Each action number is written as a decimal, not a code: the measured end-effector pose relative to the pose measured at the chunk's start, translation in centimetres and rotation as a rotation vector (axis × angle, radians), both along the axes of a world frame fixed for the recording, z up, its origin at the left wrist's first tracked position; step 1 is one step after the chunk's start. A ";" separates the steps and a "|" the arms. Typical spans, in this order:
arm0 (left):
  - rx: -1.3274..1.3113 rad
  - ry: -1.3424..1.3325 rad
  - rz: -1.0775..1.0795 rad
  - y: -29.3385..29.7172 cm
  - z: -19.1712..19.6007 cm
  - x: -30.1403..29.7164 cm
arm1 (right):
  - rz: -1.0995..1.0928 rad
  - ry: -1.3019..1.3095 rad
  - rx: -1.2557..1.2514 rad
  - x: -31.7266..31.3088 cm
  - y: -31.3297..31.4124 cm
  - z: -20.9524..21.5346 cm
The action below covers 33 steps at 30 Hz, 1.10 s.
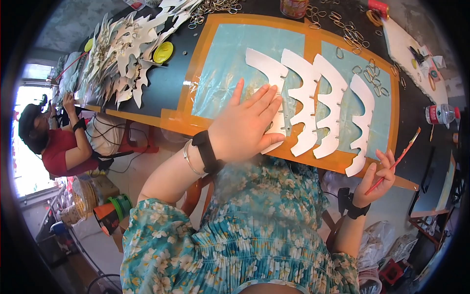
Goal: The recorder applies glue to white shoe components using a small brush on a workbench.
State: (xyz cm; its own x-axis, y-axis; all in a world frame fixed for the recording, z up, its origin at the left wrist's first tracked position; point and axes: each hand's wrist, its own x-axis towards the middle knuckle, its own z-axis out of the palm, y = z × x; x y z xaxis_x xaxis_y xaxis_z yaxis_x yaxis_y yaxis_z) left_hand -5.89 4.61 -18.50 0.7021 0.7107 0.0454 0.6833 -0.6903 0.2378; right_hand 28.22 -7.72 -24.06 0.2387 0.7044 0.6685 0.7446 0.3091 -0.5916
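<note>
My left hand [249, 120] lies flat, fingers stretched, on the leftmost of several white scalloped pieces [259, 61], hiding its middle. To its right the other curved white pieces [332, 105] lie in a row, small notches along their cut-out edges. The rightmost piece [363, 125] reaches over the near edge of the work surface. Beside that edge my right hand [379, 179] is closed around a thin red brush [397, 159], its tip pointing up and away. The pieces rest on a light-blue sheet [230, 54] bordered with orange-brown tape.
Many cut white pieces [129, 44] are heaped at the far left beside a yellow lid [163, 52]. Metal rings [350, 34] lie scattered at the back, near a can [293, 7]. A bottle [440, 115] is at the right. Another person [63, 142] sits at the left.
</note>
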 end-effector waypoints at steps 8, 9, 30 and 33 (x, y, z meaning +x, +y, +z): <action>-0.008 0.005 0.042 -0.2 0.5 -0.4 | -0.010 -0.001 -0.005 0.2 0.0 -0.1; 0.008 0.012 0.069 -0.5 0.6 -0.5 | -0.007 -0.006 -0.004 0.2 0.0 -0.1; -0.002 0.089 0.031 -0.8 0.8 -0.1 | 0.030 0.040 -0.044 -0.2 0.1 0.3; -0.013 0.068 0.041 -0.9 0.7 -0.1 | 0.058 0.125 -0.034 0.1 0.1 0.3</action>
State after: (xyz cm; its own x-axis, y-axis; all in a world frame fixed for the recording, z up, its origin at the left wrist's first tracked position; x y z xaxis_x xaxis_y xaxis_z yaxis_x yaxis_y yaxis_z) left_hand -5.98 3.71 -17.78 0.6738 0.7388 -0.0110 0.7256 -0.6589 0.1984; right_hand 28.32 -7.67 -23.78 0.2768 0.7414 0.6114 0.6461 0.3274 -0.6895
